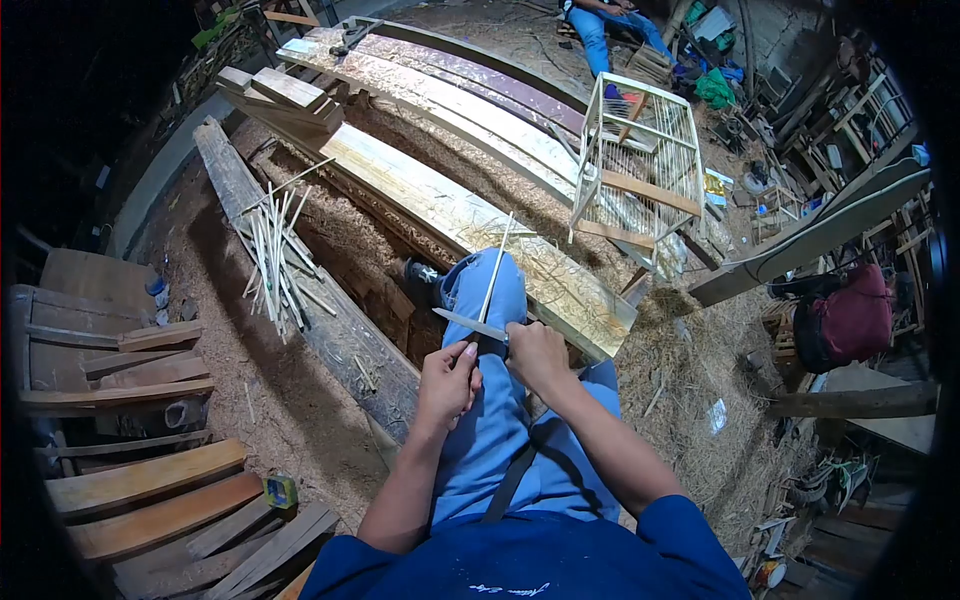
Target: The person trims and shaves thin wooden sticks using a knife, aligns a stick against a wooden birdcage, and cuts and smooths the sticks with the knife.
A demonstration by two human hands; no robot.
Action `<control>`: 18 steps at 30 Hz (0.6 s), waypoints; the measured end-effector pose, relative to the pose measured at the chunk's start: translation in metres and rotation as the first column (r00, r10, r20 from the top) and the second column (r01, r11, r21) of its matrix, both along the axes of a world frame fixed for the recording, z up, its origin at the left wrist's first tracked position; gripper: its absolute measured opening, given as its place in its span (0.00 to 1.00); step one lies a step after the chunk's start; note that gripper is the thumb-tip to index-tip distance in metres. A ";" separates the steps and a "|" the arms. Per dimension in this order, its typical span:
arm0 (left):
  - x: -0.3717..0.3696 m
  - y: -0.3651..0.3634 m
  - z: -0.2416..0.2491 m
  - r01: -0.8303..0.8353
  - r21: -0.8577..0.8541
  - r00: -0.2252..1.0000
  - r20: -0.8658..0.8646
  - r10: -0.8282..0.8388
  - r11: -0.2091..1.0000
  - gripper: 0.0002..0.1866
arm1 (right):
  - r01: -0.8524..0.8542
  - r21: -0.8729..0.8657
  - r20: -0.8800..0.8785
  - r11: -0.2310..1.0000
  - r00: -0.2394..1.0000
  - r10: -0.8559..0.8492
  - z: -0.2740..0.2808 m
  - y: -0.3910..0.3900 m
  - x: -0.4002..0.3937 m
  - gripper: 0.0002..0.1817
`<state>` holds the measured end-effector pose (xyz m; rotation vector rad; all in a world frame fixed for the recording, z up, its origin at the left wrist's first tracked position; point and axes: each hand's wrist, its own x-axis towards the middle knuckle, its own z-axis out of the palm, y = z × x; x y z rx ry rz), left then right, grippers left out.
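Observation:
My right hand [538, 355] is closed around the handle of a knife [468, 322], its blade pointing left above my knee. A thin pale wooden stick [495, 270] runs up and away from my lap, crossing the blade. At the lower end of that stick, my left hand [447, 385] is closed, with the fingers pinched just below the knife; the exact grip is partly hidden. To the left, a loose pile of similar thin sticks [270, 250] lies on a weathered plank [345, 335].
Beyond my knees lies a long pale board [430, 190] scattered with shavings. A slatted wooden cage [640, 165] stands at its right. Several planks [150, 480] and a yellow tape measure [280, 491] are at lower left. Another person [600, 25] sits at the back.

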<state>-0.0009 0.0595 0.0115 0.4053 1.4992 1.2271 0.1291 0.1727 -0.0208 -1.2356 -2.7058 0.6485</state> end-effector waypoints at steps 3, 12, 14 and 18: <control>0.001 0.001 -0.004 -0.007 -0.015 1.000 0.012 0.007 1.000 0.12 | -0.004 -0.002 0.019 1.000 1.000 0.004 -0.006 0.003 -0.001 0.03; 0.004 -0.006 -0.008 -0.080 0.010 0.986 0.150 0.078 0.997 0.19 | 0.091 0.025 0.088 0.995 0.992 -0.093 -0.019 0.000 -0.011 0.05; 0.004 -0.007 -0.007 -0.088 0.039 0.981 0.176 0.080 0.995 0.18 | 0.103 0.044 0.086 0.994 0.991 -0.107 -0.023 -0.001 -0.011 0.04; 0.004 -0.008 -0.002 -0.075 0.028 0.988 0.136 0.071 0.997 0.18 | 0.105 0.061 0.067 0.993 0.992 -0.109 -0.021 0.000 -0.012 0.04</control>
